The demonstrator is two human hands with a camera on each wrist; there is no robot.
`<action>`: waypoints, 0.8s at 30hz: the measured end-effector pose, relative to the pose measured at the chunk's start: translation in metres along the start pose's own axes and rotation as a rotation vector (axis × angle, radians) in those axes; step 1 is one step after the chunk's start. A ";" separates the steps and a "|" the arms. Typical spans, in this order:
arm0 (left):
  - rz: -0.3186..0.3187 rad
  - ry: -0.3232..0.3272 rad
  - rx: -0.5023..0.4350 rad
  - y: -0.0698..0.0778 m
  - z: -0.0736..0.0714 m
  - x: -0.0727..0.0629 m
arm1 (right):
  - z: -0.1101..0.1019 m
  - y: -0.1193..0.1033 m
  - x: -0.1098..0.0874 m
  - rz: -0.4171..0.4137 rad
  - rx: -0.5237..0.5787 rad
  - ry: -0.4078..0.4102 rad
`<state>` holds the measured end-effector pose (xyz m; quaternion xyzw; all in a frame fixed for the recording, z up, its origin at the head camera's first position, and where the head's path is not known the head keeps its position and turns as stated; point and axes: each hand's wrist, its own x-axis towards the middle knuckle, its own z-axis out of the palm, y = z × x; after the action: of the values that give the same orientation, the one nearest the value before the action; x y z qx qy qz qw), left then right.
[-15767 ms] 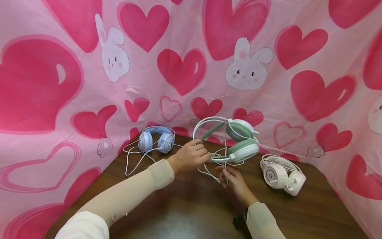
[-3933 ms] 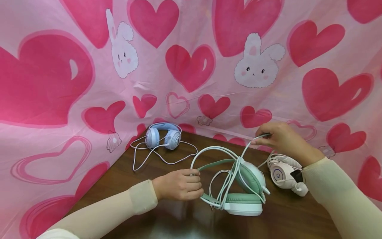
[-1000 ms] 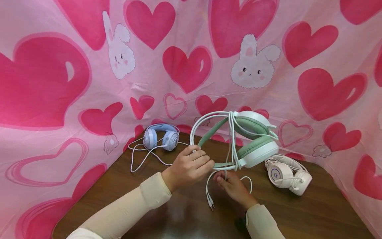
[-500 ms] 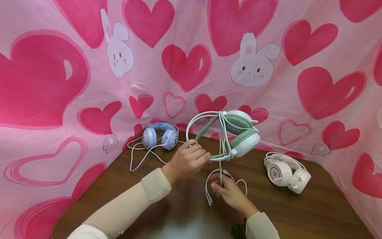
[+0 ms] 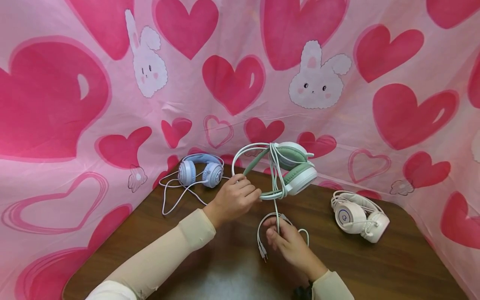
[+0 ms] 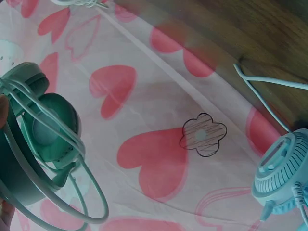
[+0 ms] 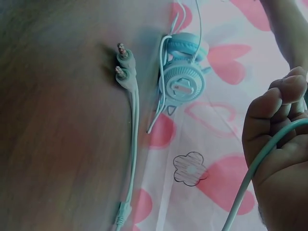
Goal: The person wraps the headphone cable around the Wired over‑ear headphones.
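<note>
My left hand (image 5: pixel 237 196) grips the headband of white headphones (image 5: pixel 301 180) with green cushions, held up over the table. Several turns of their white cable (image 5: pixel 275 171) wrap the headband near the ear cups. A cable length drops to my right hand (image 5: pixel 288 241), held below, and passes between thumb and fingers. In the right wrist view this cable strand (image 7: pixel 246 180) crosses the curled fingers. The free end hangs in a loop beside that hand, ending in two jack plugs (image 7: pixel 126 58). The left wrist view catches the green ear cushion (image 6: pixel 55 122) at its left edge.
Blue headphones (image 5: pixel 213 174) stand at the back left, their cable looped on the brown wooden table (image 5: pixel 232 266). Cream headphones (image 5: pixel 350 217) with a bundled cable lie on the right. A pink heart-print cloth (image 5: pixel 232 83) rises behind the table.
Earlier the cable lay loose behind the headphones; now it is wound around them. My right hand came down from the upper right. Over the last second the headphones shifted left.
</note>
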<state>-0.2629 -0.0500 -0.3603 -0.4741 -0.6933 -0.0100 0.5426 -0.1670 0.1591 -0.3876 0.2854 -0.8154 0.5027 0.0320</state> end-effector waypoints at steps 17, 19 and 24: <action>0.009 -0.061 -0.030 -0.004 0.013 -0.013 | -0.010 0.022 0.001 0.053 -0.107 0.028; 0.018 -0.066 -0.029 -0.005 0.014 -0.013 | -0.012 0.024 0.001 0.042 -0.143 0.041; 0.018 -0.110 -0.016 -0.009 0.016 -0.016 | -0.021 0.018 0.001 -0.037 -0.169 0.061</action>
<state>-0.2815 -0.0566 -0.3743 -0.4844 -0.7178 0.0153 0.5000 -0.1820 0.1819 -0.3912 0.2811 -0.8481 0.4400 0.0899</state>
